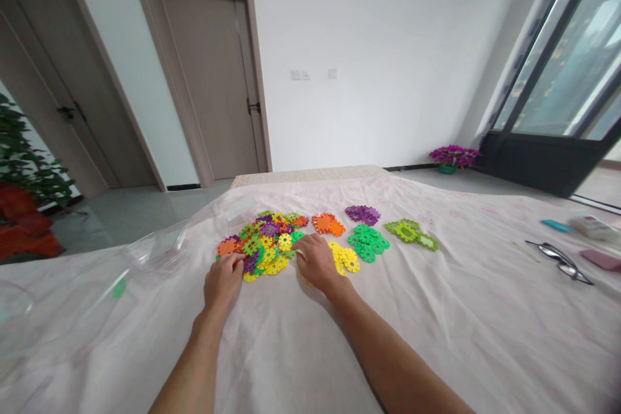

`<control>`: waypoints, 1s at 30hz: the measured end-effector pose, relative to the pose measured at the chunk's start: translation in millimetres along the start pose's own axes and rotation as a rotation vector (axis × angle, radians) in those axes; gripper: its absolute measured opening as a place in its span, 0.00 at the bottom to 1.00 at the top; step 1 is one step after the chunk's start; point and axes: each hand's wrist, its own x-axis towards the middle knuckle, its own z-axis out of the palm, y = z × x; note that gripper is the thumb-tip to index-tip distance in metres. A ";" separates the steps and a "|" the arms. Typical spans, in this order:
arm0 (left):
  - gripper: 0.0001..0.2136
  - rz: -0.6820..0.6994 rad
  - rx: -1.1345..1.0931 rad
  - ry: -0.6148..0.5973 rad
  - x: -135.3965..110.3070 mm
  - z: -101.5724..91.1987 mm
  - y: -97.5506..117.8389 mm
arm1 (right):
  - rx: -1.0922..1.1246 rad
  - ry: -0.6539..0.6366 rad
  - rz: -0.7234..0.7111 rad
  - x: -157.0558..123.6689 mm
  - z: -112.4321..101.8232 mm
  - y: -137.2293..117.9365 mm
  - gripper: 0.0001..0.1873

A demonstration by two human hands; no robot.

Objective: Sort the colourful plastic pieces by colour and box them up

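Fingers curled in, the right hand (315,260) I direct from afar dips to the near right side of a mixed heap (264,239) of coloured plastic pieces; a light green piece (290,254) lies at its fingertips, though I cannot tell whether they are closed on it. My left hand (224,279), bent and palm down, rests at the heap's near left edge, fingertips against the pieces; I cannot tell if it grips any.

I judge the step in hand to be picking through the heap with both hands. The next move seems to call for a fine pinch on one thin rim, without dragging its neighbours.

The pieces are flat, with notched rims; those I can make out are roundish or squarish, pointing no particular way and showing no clear long axis. Most lie flat or lean on one another, while the heap itself stretches sideways, its right end farther from me.

Just beyond the right hand sit yellow pieces (350,260), partly hidden by it, then green pieces (369,242). Orange pieces (328,224) and purple pieces (363,214) lie farther back; lime pieces (407,230) trail rightward and nearer me. All rest on a pale cloth (272,349), with clear plastic containers (158,249) at left and glasses (563,262) well apart at right.
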 end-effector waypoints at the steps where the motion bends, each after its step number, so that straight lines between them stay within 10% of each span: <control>1: 0.15 0.004 -0.001 0.002 -0.1 0.0 0.0 | -0.002 -0.033 -0.034 -1.3 2.8 -6.4 0.14; 13: 0.13 0.117 0.039 0.015 -3.9 -0.8 8.4 | -0.061 -0.176 -0.142 -8.2 25.9 -26.6 0.28; 22: 0.13 0.167 0.005 0.003 -4.2 -1.3 10.4 | -0.039 -0.181 -0.094 -4.0 22.4 -28.7 0.12; 30: 0.13 0.166 0.012 0.014 -3.3 1.1 8.1 | -0.027 -0.147 -0.154 -2.4 23.7 -29.9 0.19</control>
